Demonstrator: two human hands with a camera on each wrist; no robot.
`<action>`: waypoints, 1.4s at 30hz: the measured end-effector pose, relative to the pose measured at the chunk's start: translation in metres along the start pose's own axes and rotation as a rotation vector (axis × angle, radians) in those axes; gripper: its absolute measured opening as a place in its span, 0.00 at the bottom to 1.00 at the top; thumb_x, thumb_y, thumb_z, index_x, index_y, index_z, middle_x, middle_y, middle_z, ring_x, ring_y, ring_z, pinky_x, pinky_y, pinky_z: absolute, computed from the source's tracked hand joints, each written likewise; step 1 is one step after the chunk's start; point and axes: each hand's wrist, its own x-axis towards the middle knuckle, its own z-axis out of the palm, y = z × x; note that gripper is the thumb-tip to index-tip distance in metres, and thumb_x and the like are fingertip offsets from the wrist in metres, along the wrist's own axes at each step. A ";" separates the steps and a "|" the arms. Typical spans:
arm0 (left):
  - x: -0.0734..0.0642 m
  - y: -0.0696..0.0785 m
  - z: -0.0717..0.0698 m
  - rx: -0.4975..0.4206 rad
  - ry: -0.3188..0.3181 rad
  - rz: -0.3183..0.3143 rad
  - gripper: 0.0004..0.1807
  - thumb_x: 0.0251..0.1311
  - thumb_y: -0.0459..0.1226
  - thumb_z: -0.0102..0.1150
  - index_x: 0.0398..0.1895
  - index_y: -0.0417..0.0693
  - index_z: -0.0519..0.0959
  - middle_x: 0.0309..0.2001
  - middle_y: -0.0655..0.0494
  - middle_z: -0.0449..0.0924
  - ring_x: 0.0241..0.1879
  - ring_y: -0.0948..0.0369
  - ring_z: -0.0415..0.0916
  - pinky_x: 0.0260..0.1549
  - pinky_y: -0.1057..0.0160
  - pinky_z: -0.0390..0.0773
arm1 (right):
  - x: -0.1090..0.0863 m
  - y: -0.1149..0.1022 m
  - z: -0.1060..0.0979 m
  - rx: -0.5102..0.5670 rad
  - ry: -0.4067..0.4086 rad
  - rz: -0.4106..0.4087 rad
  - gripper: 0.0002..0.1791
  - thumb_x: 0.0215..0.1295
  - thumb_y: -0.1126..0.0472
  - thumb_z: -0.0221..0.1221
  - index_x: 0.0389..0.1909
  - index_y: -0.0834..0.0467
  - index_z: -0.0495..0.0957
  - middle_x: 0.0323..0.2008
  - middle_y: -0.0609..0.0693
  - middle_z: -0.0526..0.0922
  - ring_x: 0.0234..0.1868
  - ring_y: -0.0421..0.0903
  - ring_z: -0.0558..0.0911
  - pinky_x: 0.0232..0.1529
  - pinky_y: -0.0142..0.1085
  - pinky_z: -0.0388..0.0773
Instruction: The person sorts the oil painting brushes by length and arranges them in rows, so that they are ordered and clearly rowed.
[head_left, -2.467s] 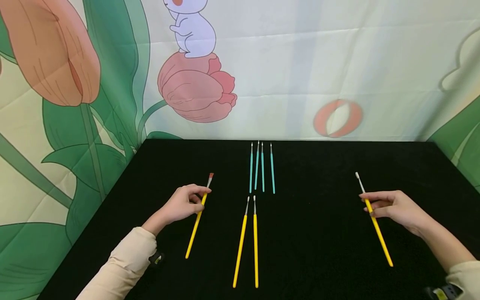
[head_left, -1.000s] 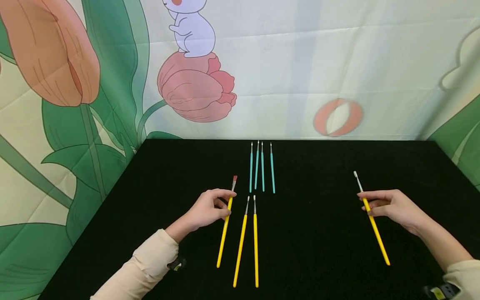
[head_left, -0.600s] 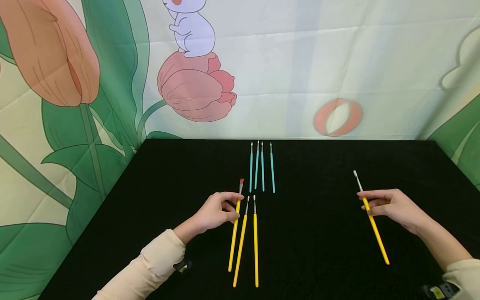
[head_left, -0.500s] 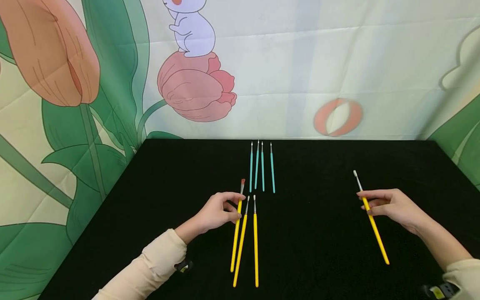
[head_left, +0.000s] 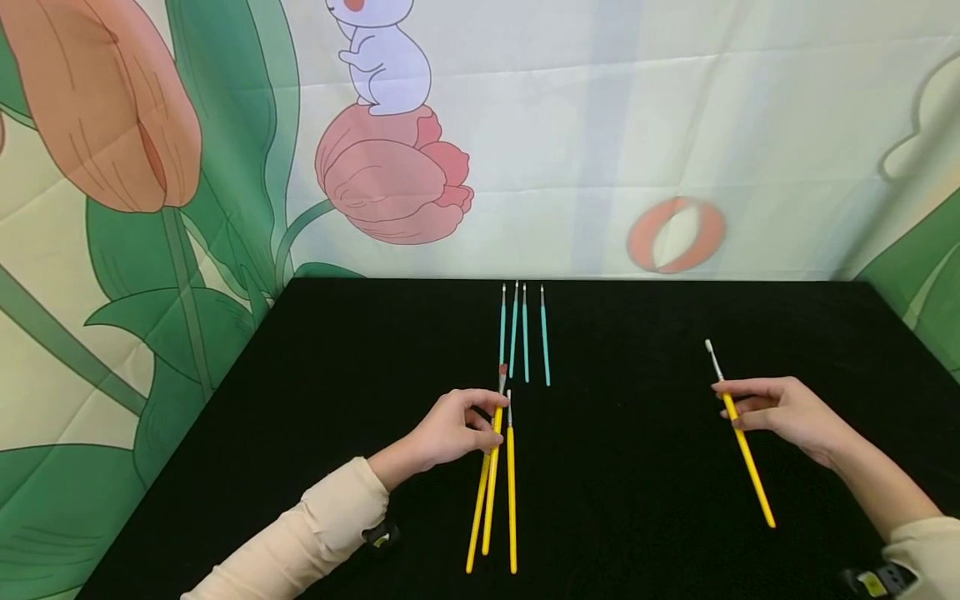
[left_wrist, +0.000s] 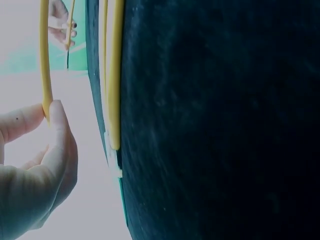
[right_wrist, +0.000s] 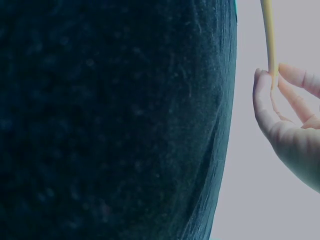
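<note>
Between thumb and fingers, my left hand (head_left: 459,429) pinches a yellow-handled paintbrush (head_left: 491,496) with a flat reddish tip. In the head view this brush overlaps one yellow paintbrush (head_left: 477,517) lying on the black table and hides part of it. A second yellow paintbrush (head_left: 512,500) lies just to the right. Off to the right, my right hand (head_left: 783,412) pinches another yellow paintbrush (head_left: 752,475) with a pale tip, its handle slanting down toward the right. The left wrist view shows the held brush (left_wrist: 45,55) above the table surface; the right wrist view shows the other brush (right_wrist: 268,35).
Several thin teal paintbrushes (head_left: 545,342) lie side by side near the back edge of the black tabletop (head_left: 630,483). Behind it hangs a printed cloth (head_left: 555,150) with tulips and a white animal.
My left hand has carried its paintbrush rightward from the left side until it overlaps the lying yellow brush. My right hand has stayed nearly still, still pinching its brush.
</note>
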 end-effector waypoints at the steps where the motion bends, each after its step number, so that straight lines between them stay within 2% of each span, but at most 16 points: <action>1: 0.000 0.000 0.001 0.002 -0.003 0.004 0.25 0.52 0.24 0.57 0.56 0.33 0.68 0.46 0.40 0.68 0.31 0.61 0.77 0.32 0.63 0.80 | 0.000 0.000 0.000 0.000 0.000 0.001 0.25 0.56 0.68 0.57 0.56 0.67 0.68 0.49 0.62 0.74 0.42 0.44 0.80 0.41 0.37 0.78; 6: 0.003 0.001 0.009 -0.017 -0.007 -0.007 0.24 0.52 0.23 0.57 0.55 0.33 0.69 0.45 0.43 0.67 0.30 0.61 0.77 0.32 0.60 0.80 | 0.000 0.000 0.000 0.007 -0.003 0.004 0.25 0.57 0.68 0.56 0.57 0.68 0.68 0.50 0.64 0.73 0.43 0.44 0.80 0.41 0.37 0.78; 10: 0.005 0.002 0.017 -0.041 0.000 -0.023 0.24 0.51 0.23 0.58 0.54 0.32 0.69 0.44 0.44 0.67 0.29 0.60 0.78 0.32 0.58 0.80 | 0.000 0.001 0.000 0.016 -0.008 0.009 0.25 0.57 0.68 0.56 0.57 0.68 0.67 0.50 0.61 0.74 0.43 0.44 0.79 0.42 0.37 0.78; 14: 0.006 0.003 0.025 -0.031 -0.003 -0.032 0.24 0.51 0.23 0.59 0.55 0.33 0.70 0.43 0.44 0.68 0.29 0.57 0.79 0.31 0.56 0.80 | 0.001 0.001 0.000 0.019 -0.008 0.015 0.26 0.56 0.68 0.57 0.57 0.68 0.67 0.49 0.58 0.75 0.43 0.45 0.79 0.42 0.37 0.78; 19: 0.010 0.002 0.032 -0.003 -0.013 -0.045 0.25 0.51 0.24 0.60 0.55 0.34 0.70 0.43 0.46 0.69 0.29 0.56 0.80 0.30 0.58 0.80 | 0.001 -0.001 0.001 0.012 -0.011 0.020 0.26 0.56 0.68 0.56 0.58 0.68 0.66 0.51 0.62 0.73 0.43 0.45 0.79 0.42 0.38 0.78; 24: 0.016 0.001 0.038 0.046 -0.007 -0.052 0.24 0.50 0.23 0.60 0.53 0.33 0.71 0.41 0.47 0.69 0.28 0.57 0.80 0.28 0.64 0.80 | 0.001 -0.003 0.002 0.001 -0.013 0.020 0.27 0.56 0.67 0.56 0.58 0.69 0.65 0.52 0.67 0.70 0.44 0.46 0.79 0.42 0.38 0.78; 30: 0.018 0.004 0.043 0.142 0.002 -0.064 0.24 0.48 0.23 0.61 0.52 0.32 0.72 0.39 0.45 0.71 0.25 0.61 0.79 0.23 0.69 0.78 | 0.001 -0.006 0.004 -0.003 -0.013 0.009 0.26 0.56 0.67 0.57 0.58 0.67 0.67 0.51 0.64 0.72 0.43 0.46 0.79 0.42 0.38 0.78; 34: 0.020 0.004 0.044 0.213 0.001 -0.065 0.24 0.47 0.24 0.63 0.51 0.32 0.72 0.39 0.46 0.73 0.21 0.64 0.77 0.20 0.70 0.77 | 0.002 -0.010 0.009 -0.005 -0.027 -0.004 0.27 0.56 0.68 0.57 0.58 0.70 0.65 0.51 0.62 0.72 0.44 0.47 0.79 0.41 0.39 0.78; 42: 0.022 0.003 0.043 0.273 -0.015 -0.058 0.24 0.47 0.26 0.64 0.51 0.32 0.73 0.39 0.44 0.75 0.19 0.66 0.77 0.19 0.72 0.77 | 0.005 -0.021 0.028 0.000 -0.059 0.019 0.32 0.53 0.68 0.59 0.59 0.74 0.62 0.55 0.71 0.66 0.44 0.50 0.78 0.41 0.40 0.78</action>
